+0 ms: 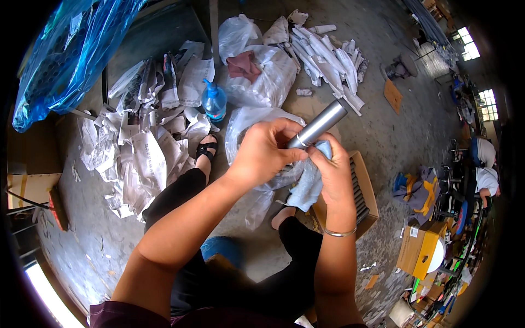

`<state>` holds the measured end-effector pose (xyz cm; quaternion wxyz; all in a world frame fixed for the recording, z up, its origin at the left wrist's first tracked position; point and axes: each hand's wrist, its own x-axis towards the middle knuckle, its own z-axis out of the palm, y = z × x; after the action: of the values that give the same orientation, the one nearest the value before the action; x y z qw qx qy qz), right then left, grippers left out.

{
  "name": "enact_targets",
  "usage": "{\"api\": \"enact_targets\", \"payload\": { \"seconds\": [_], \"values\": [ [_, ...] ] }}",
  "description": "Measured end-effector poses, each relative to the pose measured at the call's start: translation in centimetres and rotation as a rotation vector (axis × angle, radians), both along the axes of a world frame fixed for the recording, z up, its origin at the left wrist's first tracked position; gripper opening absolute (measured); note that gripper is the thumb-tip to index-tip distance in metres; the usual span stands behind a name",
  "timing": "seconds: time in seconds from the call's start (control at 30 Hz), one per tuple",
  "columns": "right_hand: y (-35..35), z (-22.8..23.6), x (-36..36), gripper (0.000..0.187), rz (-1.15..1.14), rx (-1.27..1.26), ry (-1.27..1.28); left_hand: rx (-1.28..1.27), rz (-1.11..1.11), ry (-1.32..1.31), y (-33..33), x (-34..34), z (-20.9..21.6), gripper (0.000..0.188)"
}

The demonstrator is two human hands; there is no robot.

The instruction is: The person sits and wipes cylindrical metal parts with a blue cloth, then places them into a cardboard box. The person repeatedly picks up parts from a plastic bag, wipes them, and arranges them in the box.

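Note:
A silver-grey metal tube (320,123) slants up to the right in front of me, above a clear plastic bag. My left hand (267,148) is closed around its lower end, thumb and fingers pressed on the metal. Close beside it, my right hand (334,170) pinches a light blue cloth (307,185) against the tube's lower end; the rest of the cloth hangs below the fingers. To the right of my right wrist, partly hidden by it, a cardboard box (373,203) holds several similar grey tubes (361,199).
Crumpled printed paper (145,158) lies on the floor at the left. A blue spray bottle (214,100) and stuffed plastic bags (268,74) are ahead. Paper-wrapped rolls (331,57) are piled farther off. A yellow-brown carton (421,250) stands at the right; another person (485,172) is beyond.

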<state>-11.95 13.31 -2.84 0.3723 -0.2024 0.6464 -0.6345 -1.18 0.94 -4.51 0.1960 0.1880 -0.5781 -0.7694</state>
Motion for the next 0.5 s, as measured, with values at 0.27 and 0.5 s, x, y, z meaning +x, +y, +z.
{"api": "enact_targets", "payload": {
  "seconds": [0.27,0.5],
  "values": [
    [0.6,0.3,0.3,0.026,-0.009,-0.034,-0.113,-0.494,0.057,-0.184,0.3,0.0,1.9,0.052],
    [0.8,-0.1,-1.2,0.034,0.032,-0.029,-0.153,-0.468,-0.008,-0.216,0.5,-0.7,1.1,0.066]
  ]
}}
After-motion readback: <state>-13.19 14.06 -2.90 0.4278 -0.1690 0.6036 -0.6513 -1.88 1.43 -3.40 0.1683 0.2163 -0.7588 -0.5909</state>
